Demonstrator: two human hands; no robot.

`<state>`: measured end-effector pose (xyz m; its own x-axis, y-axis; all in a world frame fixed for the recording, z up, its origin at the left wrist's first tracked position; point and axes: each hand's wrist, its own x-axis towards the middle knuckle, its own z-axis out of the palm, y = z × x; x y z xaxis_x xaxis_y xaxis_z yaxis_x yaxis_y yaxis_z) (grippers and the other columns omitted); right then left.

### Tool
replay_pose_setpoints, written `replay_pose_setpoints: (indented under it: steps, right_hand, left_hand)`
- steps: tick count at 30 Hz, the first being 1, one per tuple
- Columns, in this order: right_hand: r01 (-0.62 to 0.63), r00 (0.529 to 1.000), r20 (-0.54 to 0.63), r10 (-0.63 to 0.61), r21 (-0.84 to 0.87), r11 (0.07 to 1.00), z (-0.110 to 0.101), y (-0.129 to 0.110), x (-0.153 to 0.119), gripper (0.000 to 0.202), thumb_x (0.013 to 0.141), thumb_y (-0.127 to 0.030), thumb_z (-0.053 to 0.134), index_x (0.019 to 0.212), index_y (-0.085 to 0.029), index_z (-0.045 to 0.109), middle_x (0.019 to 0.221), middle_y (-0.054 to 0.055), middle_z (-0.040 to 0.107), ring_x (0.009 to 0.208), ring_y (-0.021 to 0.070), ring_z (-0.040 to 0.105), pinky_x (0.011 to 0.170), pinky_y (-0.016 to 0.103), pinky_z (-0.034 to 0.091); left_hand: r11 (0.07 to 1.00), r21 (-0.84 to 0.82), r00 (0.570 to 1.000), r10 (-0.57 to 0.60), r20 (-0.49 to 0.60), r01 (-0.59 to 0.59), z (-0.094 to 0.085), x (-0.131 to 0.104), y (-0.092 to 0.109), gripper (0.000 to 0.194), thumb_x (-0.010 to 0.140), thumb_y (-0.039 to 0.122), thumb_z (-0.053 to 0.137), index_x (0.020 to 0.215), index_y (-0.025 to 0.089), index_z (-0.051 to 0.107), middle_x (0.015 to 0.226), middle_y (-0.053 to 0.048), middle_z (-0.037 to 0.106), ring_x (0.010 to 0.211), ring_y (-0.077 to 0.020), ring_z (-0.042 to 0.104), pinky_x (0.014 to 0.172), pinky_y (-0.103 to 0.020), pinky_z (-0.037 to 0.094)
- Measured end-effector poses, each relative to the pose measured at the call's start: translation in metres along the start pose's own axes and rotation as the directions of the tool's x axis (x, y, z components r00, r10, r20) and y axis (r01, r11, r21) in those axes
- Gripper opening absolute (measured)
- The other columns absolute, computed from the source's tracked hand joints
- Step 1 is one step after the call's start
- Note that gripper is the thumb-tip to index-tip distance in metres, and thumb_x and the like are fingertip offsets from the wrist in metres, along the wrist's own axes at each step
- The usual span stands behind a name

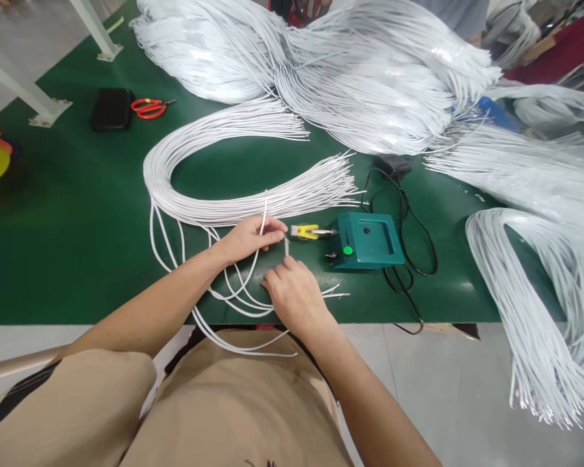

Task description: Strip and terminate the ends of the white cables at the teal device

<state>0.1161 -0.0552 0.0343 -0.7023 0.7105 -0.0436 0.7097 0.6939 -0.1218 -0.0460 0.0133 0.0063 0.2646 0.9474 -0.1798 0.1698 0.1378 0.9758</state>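
Far left: black box point(111, 109), on green table point(68, 240); red scissors point(149, 108) beside it. Centre: bundle point(158, 170) of white wires, curved, ends rightward. Left hand point(250, 239): thumb and fingers narrowed about a loose wire point(265, 206). Right hand point(296, 293): curled, holding loose wires point(263, 311). Next: yellow clip point(305, 231), at teal machine point(367, 240); black cord point(425, 237). Far right: second bundle point(511, 292), overhanging the edge; pale floor point(428, 389) below.

Bare green tabletop point(68, 253) at left; cable bundle point(158, 172) blocks beyond.
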Motion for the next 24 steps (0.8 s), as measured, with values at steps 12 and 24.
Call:
replay_pose_setpoints:
  steps: [12,24]
  right_hand:
    - [-0.222,0.789,-0.132,0.600,0.850,0.478,-0.035,0.049,0.049,0.024,0.071,-0.042,0.068,0.079,-0.020,0.066,0.065,-0.003,0.063,0.060,0.0127,0.056,0.062,0.025,0.044]
    - [-0.110,0.716,-0.142,0.683,0.944,0.311,-0.009,0.043,0.046,0.021,0.074,-0.038,0.069,0.070,-0.017,0.067,0.066,-0.001,0.061,0.058,0.0102,0.049,0.058,0.024,0.040]
  left_hand:
    - [0.980,0.115,0.982,0.150,0.118,-0.164,0.021,-0.014,0.004,0.022,0.080,0.035,0.066,0.088,0.014,0.066,0.076,-0.001,0.066,0.072,-0.0135,0.061,0.070,-0.026,0.048]
    - [0.957,-0.266,0.991,0.099,-0.087,-0.119,0.016,-0.008,0.006,0.038,0.068,0.016,0.074,0.102,0.014,0.055,0.077,0.002,0.064,0.067,-0.0075,0.062,0.071,-0.023,0.051]
